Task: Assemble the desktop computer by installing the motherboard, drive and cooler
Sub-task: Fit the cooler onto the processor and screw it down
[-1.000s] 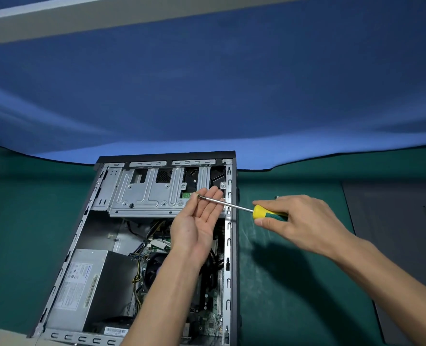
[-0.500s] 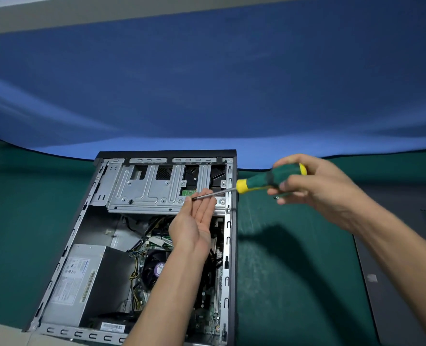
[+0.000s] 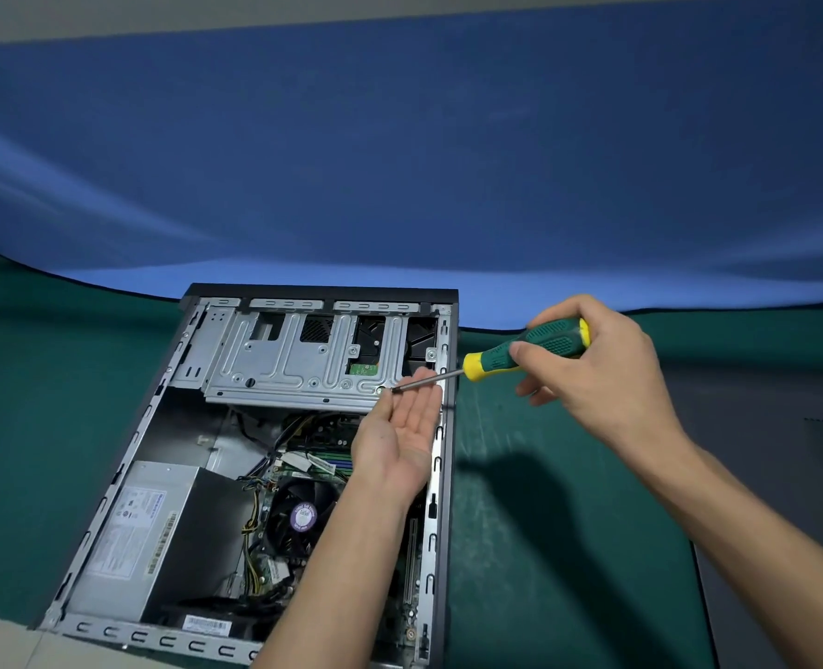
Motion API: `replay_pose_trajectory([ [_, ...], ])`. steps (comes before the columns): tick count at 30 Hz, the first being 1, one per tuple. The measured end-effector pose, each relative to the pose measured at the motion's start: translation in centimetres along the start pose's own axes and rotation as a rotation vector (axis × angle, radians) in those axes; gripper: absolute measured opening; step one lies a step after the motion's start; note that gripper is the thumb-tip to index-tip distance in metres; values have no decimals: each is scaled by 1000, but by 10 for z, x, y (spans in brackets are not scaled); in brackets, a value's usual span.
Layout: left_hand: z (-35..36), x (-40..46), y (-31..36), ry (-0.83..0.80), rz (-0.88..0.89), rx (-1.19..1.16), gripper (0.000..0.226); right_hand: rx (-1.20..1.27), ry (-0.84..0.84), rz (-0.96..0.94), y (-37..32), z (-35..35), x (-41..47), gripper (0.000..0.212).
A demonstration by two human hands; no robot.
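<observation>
Desktop computer case [image 3: 441, 475] lies on its side with the panel off, on the green mat of the table [image 3: 544, 523], left of centre and close to the near edge. Nearest the camera, inside the case, sit the grey power supply [image 3: 129, 533] at the left and the black cooler fan [image 3: 303, 511] beside it on the motherboard [image 3: 332, 463], with yellow and black cables [image 3: 250, 519] between them. The left forearm reaches in over the fan, and the left hand [image 3: 400, 439] is held palm up with its fingers [image 3: 424, 395] straight and pressed together, the tips just under the screwdriver shaft. Farther in, the silver drive cage [image 3: 303, 364] spans the far end of the case, a green circuit edge of the drive [image 3: 363, 369] showing through an opening. The right hand [image 3: 598, 374] hovers over the mat to the right of the case, its fingers curled round the green and yellow handle of the screwdriver [image 3: 511, 357]; the tip meets a screw [image 3: 379, 390] on the cage's near right corner. Beyond the table hangs a blue cloth backdrop [image 3: 400, 161].
</observation>
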State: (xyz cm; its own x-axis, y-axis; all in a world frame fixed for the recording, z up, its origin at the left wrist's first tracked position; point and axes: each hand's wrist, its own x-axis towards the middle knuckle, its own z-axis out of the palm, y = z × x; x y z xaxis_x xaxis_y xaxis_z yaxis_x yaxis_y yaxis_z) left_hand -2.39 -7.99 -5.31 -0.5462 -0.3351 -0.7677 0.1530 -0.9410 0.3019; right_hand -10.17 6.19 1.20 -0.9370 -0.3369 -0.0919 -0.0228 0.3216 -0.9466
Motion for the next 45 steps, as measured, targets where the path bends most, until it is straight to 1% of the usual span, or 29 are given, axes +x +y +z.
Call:
replay_pose_trajectory([
  [3,1,-2,1,5,-37,44,32,22,16,7,3,0,0,16],
  [6,-3,-4,6,5,-121,164,56,49,38,4,1,-2,3,17],
  [8,-11,-4,13,49,-120,261,62,37,55,-13,-5,-5,6,19],
  [9,-15,-5,16,89,-93,316,58,20,62,-24,-8,-6,9,20],
  [11,-24,-3,21,189,-6,441,39,-43,64,-52,-15,-6,13,21],
  [13,-28,0,23,247,56,528,24,-114,49,-76,-21,-3,16,20],
  [15,-28,8,23,262,101,602,21,-180,34,-84,-26,1,17,19],
  [17,-27,17,24,286,153,677,30,-245,17,-85,-30,7,18,19],
  [19,-30,26,26,330,194,712,50,-308,1,-89,-33,12,19,19],
  [20,-33,29,26,356,186,712,58,-338,-5,-90,-34,15,19,19],
  [21,-37,31,26,358,161,702,61,-362,-3,-89,-35,17,19,19],
  [22,-41,31,26,328,126,677,60,-381,4,-88,-37,19,20,19],
  [26,-46,35,28,87,-92,442,42,-445,20,-92,-43,25,20,19],
  [28,-46,37,28,1,-163,359,35,-467,21,-92,-47,27,19,19],
  [30,-46,39,27,-36,-193,331,32,-505,26,-91,-50,28,19,19],
  [34,-47,41,30,-72,-232,328,36,-532,26,-84,-56,30,18,20],
  [38,-47,46,29,-52,-226,346,25,-612,1,-117,-64,38,14,22],
  [40,-47,48,28,-46,-218,358,22,-698,-43,-140,-71,42,14,20],
  [42,-48,49,28,-58,-214,370,23,-869,-87,-177,-80,49,15,16],
  [43,-48,48,28,-64,-210,373,24,-991,-82,-199,-84,53,18,20],
  [45,-48,48,27,-58,-194,375,33,-1229,-60,-220,-96,61,25,39],
])
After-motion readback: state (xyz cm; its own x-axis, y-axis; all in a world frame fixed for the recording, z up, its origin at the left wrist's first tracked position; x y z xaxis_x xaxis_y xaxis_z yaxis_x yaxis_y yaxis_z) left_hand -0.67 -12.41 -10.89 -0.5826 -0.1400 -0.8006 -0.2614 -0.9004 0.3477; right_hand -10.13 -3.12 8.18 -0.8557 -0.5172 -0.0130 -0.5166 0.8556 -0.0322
